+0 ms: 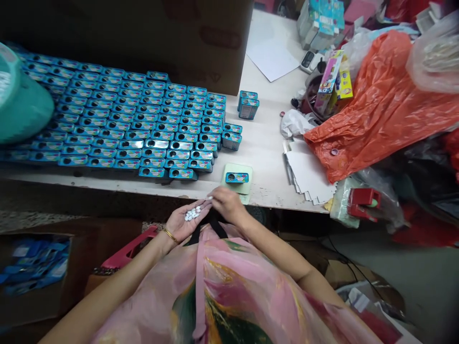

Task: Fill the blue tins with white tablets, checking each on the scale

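My left hand (182,220) is palm up below the table's front edge, with several small white candies (192,213) lying in its palm. Close beside its fingertips, my right hand (227,204) is closed in a pinch with a small white piece at the fingertips. Just beyond my right hand, one blue tin (237,177) with a dark round opening rests on a pale green scale (245,188). Rows of the same blue tins (136,124) stand on the table to the left.
A teal bucket (21,102) stands at far left, before a large brown box (143,38). Two small groups of tins stand right of the rows. White cards (310,174), an orange bag (373,105) and a red tape dispenser (362,203) lie right. An open carton (68,267) sits lower left.
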The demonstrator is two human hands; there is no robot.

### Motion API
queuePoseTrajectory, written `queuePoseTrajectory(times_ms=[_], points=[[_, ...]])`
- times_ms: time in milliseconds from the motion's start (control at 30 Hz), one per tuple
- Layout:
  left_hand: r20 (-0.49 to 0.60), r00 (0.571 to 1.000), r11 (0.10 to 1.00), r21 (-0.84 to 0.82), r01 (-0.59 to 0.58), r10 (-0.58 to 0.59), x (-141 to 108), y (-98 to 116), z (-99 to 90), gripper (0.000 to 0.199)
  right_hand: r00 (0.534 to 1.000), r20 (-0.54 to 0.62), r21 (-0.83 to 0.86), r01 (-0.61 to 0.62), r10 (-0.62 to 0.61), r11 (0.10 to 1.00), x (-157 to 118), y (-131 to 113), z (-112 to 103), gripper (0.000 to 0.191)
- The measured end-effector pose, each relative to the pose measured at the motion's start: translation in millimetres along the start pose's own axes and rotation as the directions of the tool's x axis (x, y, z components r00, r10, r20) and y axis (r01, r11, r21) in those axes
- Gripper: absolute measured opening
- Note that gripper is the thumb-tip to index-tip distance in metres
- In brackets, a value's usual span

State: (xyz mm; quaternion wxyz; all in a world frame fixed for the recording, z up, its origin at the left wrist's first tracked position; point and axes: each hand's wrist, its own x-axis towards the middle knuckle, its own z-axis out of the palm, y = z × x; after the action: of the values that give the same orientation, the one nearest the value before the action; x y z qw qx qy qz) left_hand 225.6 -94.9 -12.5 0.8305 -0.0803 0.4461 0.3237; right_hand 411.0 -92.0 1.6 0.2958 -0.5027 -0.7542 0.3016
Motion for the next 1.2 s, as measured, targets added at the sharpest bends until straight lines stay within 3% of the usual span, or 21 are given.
queuePoseTrajectory(times_ms=[100,233,467,600,667,733,800,900,1000,1200], points=[[0.003,1.0,1.0,0.003,0.012,-0.012,0,4,5.2,0.027,0.967,-0.178,0.008,-0.182,0.181,0.983,5,23,-27,0.016],[0.02,1.0,1.0,-0.002,0.005,-0.005,0,8,8.7,0.029,0.947,-0.192,-0.089,-0.277,0.256,0.957,11,41,-39,0.016],[0.058,0.998,1.0,-0.017,0.012,-0.011,-1,7,9.6,0.028,0.945,-0.217,-0.101,-0.273,0.246,0.957,11,46,-35,0.025],[0.076,0.997,0.999,-0.022,0.029,-0.027,2,3,13.2,0.028,0.954,-0.234,-0.072,-0.21,0.188,0.975,5,29,-31,0.024],[0.089,0.996,0.999,-0.025,0.033,-0.03,4,1,13.3,0.026,0.985,-0.145,-0.103,-0.111,0.095,0.988,0,11,-19,0.024],[0.108,0.994,0.999,-0.028,0.035,-0.032,5,-2,10.6,0.022,0.999,0.042,-0.169,0.034,-0.028,0.985,-5,-9,-3,0.023],[0.12,0.992,0.999,-0.03,0.042,-0.038,4,-5,5.4,0.022,0.972,0.217,-0.249,0.143,-0.089,0.958,-8,-26,12,0.023],[0.121,0.99,0.997,-0.015,0.076,-0.074,-1,-7,-3.0,0.027,0.925,0.362,-0.301,0.233,-0.115,0.925,-9,-37,25,0.017],[0.13,0.987,0.996,0.024,0.088,-0.09,-4,-7,-7.8,0.034,0.892,0.43,-0.272,0.278,-0.142,0.921,-9,-36,30,0.01],[0.139,0.985,0.995,0.047,0.093,-0.099,-4,-6,-8.3,0.038,0.901,0.391,-0.237,0.294,-0.186,0.926,-8,-32,36,0.014]])
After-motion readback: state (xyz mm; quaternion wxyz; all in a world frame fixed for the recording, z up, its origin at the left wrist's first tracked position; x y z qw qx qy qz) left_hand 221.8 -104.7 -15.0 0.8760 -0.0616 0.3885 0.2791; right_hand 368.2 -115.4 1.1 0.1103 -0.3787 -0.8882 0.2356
